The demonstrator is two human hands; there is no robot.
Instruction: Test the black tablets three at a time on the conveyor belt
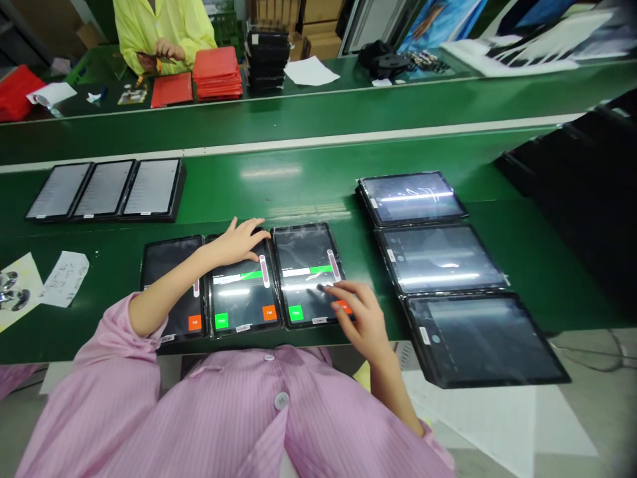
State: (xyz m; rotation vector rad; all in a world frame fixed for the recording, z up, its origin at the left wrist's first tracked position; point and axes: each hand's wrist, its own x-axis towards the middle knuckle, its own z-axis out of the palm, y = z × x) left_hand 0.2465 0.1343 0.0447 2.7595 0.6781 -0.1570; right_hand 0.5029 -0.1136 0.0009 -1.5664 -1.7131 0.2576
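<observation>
Three tablets lie side by side in front of me on the green bench. My left hand point(239, 240) rests with spread fingers on the top edge of the middle tablet point(242, 292), whose screen shows green and orange buttons. My right hand point(359, 315) hovers over the lower right corner of the right tablet point(306, 272), fingers stretched out and touching the screen near an orange button. The left tablet point(172, 279) is partly hidden under my left forearm. Neither hand holds anything.
Three more tablets point(438, 259) lie in a column to the right, and three point(107, 189) in a row at the far left. Paper slips point(64, 277) lie left of me. Across the bench a person in yellow point(159, 30) handles red covers point(216, 70) beside a black stack point(266, 60).
</observation>
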